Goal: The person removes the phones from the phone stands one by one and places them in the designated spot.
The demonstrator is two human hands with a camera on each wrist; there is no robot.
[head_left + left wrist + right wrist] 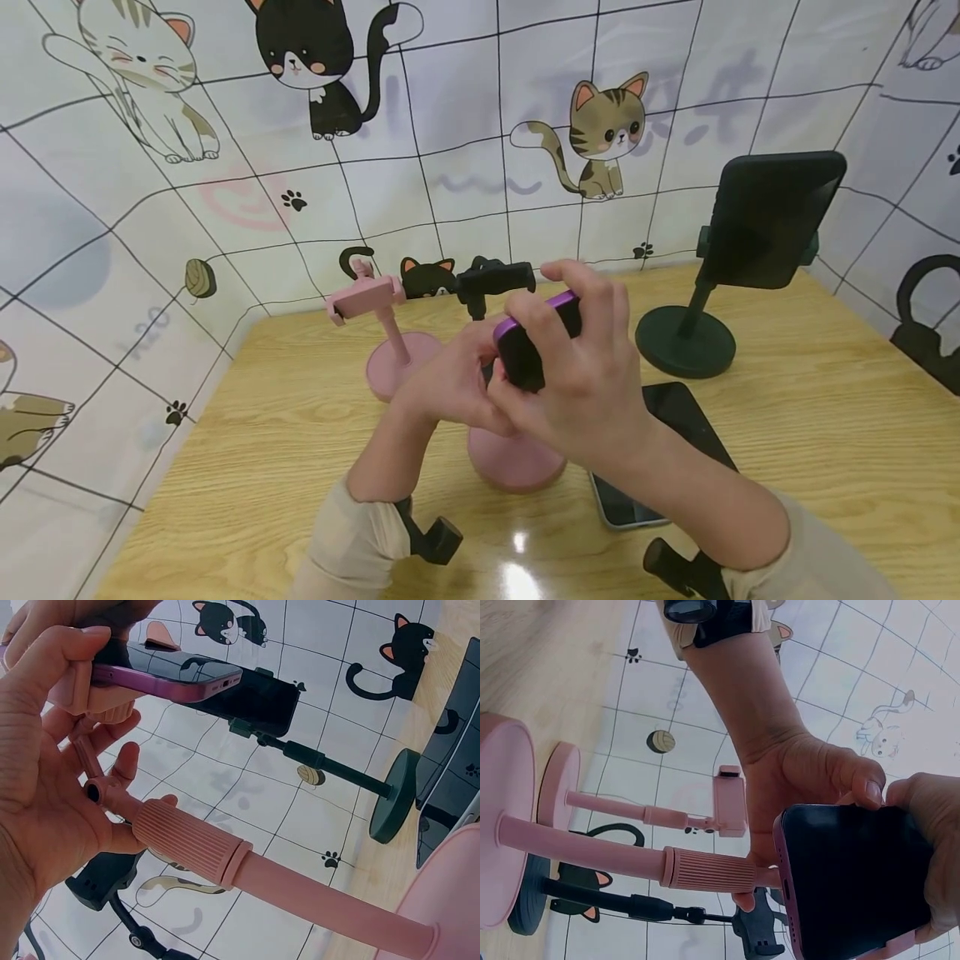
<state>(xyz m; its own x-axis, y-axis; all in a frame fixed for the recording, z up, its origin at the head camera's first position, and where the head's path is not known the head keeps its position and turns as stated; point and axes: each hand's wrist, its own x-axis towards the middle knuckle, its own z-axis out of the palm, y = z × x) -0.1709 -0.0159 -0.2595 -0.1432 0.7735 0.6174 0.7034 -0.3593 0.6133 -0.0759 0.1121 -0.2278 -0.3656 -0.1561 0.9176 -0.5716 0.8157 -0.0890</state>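
Observation:
My right hand [592, 392] holds a smartphone [521, 358] with a purple edge, its dark screen facing me in the right wrist view. Behind the phone is the pink holder of a phone stand [322, 896]. My left hand [453, 379] grips that holder, thumb up near the phone's edge and fingers round the back by the joint. Below both hands, the stand's round base [517, 467] rests on the table. The ribbed collar [709, 870] of its stem runs toward the left hand. The phone overlaps the holder, so much of it is hidden.
A second pink phone stand [401, 354] and a black stand [495, 279] are behind the hands on the wooden table [270, 433]. A dark green stand [686, 342] at the right bears a dark-screened device [776, 221]. Another phone [686, 417] lies flat by the right forearm.

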